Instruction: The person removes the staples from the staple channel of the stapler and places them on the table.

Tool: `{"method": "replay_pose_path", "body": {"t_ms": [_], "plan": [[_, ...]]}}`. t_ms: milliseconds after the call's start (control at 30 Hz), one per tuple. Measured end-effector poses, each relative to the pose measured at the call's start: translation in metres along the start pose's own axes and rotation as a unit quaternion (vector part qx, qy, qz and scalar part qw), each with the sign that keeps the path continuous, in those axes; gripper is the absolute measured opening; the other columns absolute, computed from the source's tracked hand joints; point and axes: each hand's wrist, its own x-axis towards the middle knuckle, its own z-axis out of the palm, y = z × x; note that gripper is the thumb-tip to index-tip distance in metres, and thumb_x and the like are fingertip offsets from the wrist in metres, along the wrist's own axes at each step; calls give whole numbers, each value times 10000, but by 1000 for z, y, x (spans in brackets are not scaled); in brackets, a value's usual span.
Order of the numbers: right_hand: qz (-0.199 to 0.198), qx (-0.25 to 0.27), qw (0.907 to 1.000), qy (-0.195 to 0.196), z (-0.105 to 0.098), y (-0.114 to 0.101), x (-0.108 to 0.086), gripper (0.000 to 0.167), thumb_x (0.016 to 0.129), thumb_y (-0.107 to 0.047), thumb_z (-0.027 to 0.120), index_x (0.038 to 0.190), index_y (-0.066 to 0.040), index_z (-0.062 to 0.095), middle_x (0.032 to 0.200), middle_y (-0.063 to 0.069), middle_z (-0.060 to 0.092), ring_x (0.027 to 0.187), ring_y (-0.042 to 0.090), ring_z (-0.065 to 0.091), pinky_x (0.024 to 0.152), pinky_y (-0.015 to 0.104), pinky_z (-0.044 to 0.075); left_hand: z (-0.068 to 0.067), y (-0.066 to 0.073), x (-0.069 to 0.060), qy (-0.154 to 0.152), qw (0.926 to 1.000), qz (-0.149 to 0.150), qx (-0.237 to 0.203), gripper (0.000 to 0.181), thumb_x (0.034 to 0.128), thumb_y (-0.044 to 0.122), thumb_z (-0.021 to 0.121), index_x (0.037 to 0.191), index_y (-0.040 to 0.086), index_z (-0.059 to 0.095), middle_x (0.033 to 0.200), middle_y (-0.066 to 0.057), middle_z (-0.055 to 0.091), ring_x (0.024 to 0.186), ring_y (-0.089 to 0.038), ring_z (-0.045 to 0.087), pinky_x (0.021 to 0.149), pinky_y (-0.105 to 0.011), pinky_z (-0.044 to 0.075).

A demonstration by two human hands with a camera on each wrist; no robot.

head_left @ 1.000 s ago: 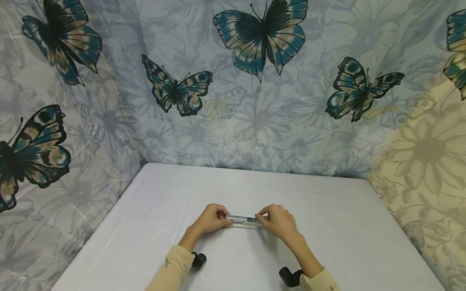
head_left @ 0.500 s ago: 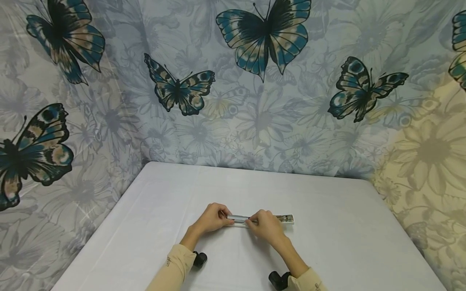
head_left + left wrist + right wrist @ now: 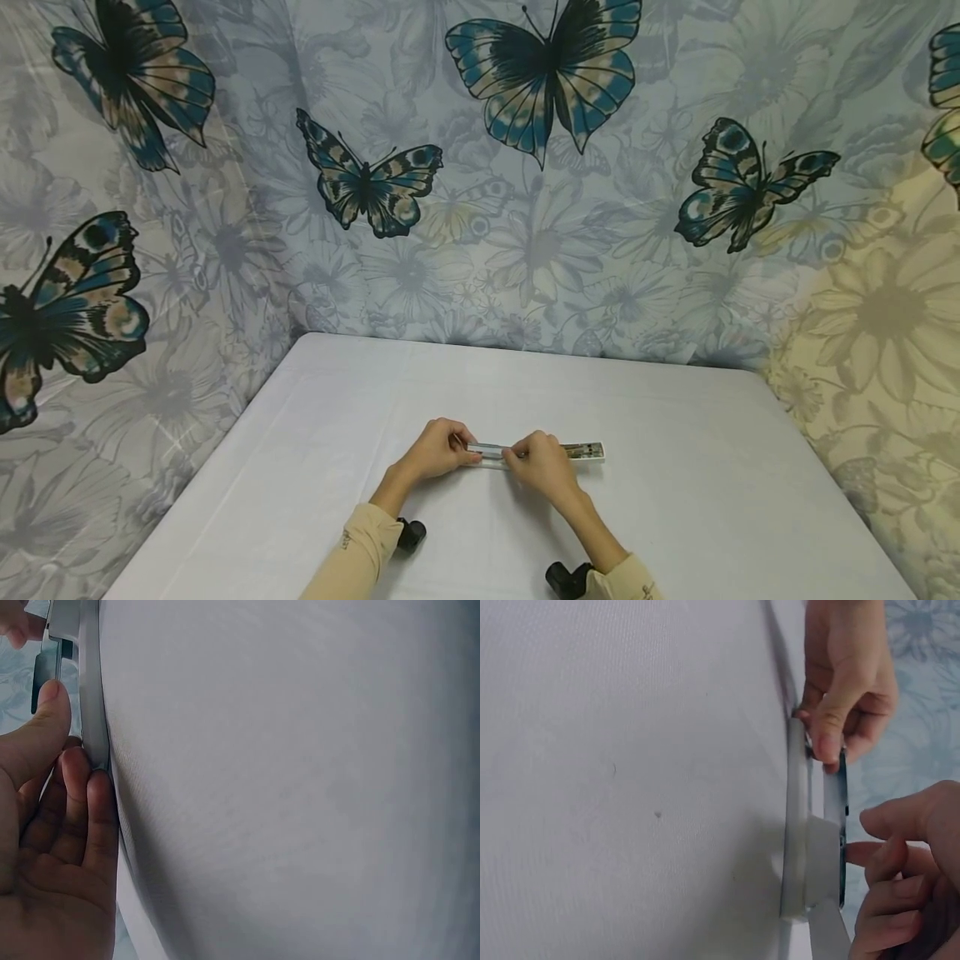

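Note:
A long, narrow white-and-silver object that looks like an opened stapler [image 3: 588, 452] lies crosswise low over the table. My left hand [image 3: 432, 450] grips its left end. In the left wrist view, the thumb [image 3: 51, 712] is by the metal rail and the fingertips are at the end of the pale base [image 3: 91, 697]. My right hand [image 3: 546, 468] is at the object's middle. In the right wrist view, its index finger [image 3: 861, 853] touches the rail's side, with the thumb [image 3: 892, 816] slightly apart from it. A pale flap [image 3: 829, 930] extends past the base.
The white-covered table [image 3: 712, 467] stretches around both hands. Behind and beside it hang butterfly-and-flower curtains [image 3: 540, 250]. A black device [image 3: 410, 535] sits at the left wrist, and another black device [image 3: 567, 579] at the right wrist.
My right hand has shifted left along the stapler, and the stapler's right end now shows beyond it. My left hand has kept its grip in nearly the same place.

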Motion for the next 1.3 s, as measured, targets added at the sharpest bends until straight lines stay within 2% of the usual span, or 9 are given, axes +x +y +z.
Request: {"method": "replay_pose_path", "body": {"t_ms": [233, 500, 700, 900, 1033, 1167, 1233, 1300], "plan": [[486, 714, 9951, 474, 3, 0, 2, 138, 838, -108, 780, 828, 27, 811, 667, 103, 748, 502, 58, 466, 480, 206, 366, 0, 1, 1, 7, 9999, 85, -74, 173, 809, 141, 873, 902, 35, 773, 752, -36, 713, 607, -36, 529, 567, -184, 452], [877, 1081, 9892, 451, 6, 2, 4, 179, 832, -155, 791, 807, 21, 808, 729, 129, 761, 568, 95, 478, 518, 231, 374, 4, -1, 0, 50, 9993, 361, -2, 172, 808, 107, 867, 902, 6, 764, 728, 18, 688, 600, -12, 515, 553, -182, 454], [1071, 1253, 9852, 467, 7, 4, 5, 175, 836, -147, 777, 796, 21, 804, 714, 132, 752, 583, 94, 496, 531, 233, 390, 2, 3, 0, -27, 9999, 80, -81, 172, 811, 137, 870, 905, 29, 774, 761, -30, 713, 613, -33, 519, 567, -180, 442], [1289, 1489, 9791, 512, 1, 4, 3, 174, 849, -148, 763, 828, 20, 804, 682, 122, 733, 517, 82, 471, 481, 219, 364, 2, 4, -1, -7, 10000, 59, -34, 165, 810, 128, 871, 899, 29, 774, 759, -45, 715, 604, -46, 522, 552, -181, 434], [1467, 1618, 9742, 571, -9, 6, -2, 188, 868, -170, 758, 867, 12, 804, 795, 130, 763, 604, 116, 512, 518, 229, 393, 2, 4, -1, -1, 10000, 44, -37, 166, 809, 115, 869, 903, 19, 772, 758, -49, 715, 606, -53, 529, 552, -182, 436], [1593, 1843, 9687, 485, -20, 11, -16, 210, 882, -186, 760, 889, 21, 799, 889, 114, 776, 732, 128, 533, 587, 240, 408, 1, 5, -2, 31, 10000, 52, -50, 163, 805, 108, 870, 897, 19, 769, 755, -52, 713, 608, -58, 529, 550, -185, 437], [1711, 1948, 9652, 346, -23, 15, -25, 202, 887, -186, 761, 905, 10, 801, 740, 52, 721, 650, 113, 489, 542, 224, 372, 1, 5, -2, 61, 10000, 18, -39, 154, 803, 111, 871, 891, 34, 771, 754, -44, 711, 604, -53, 521, 550, -182, 431], [1870, 1980, 9619, 222, -24, 20, -35, 188, 887, -189, 762, 923, -10, 807, 584, -31, 592, 547, 95, 386, 479, 207, 295, 0, 4, -2, 76, 10000, -22, -49, 145, 803, 113, 871, 887, 47, 773, 751, -42, 712, 597, -44, 513, 548, -177, 425]]}}
